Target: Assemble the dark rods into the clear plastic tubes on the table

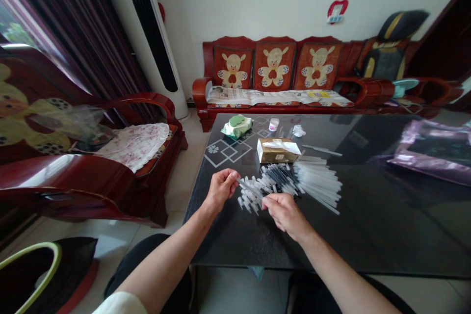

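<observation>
A thin translucent tube [249, 187], like a pen barrel, stretches between my two hands above the table. My left hand [222, 189] pinches its far left end between thumb and finger. My right hand [286, 213] is closed around the other end, and its fingertips hide that end. Just below and behind the tube lies a pile of short whitish caps or tube pieces [247, 203]. Beside that pile are thin black-and-white sticks like pen refills [277, 176]. To their right, many long translucent tubes [320, 181] lie fanned out.
The dark glossy table [375, 225] carries a tissue box [278, 151], a green wipes pack [237, 127], a small white cup [274, 124], crumpled tissue [299, 130] and a purple plastic bag [434, 152]. A wooden armchair [154, 206] stands left; a basket [69, 274] sits on the floor.
</observation>
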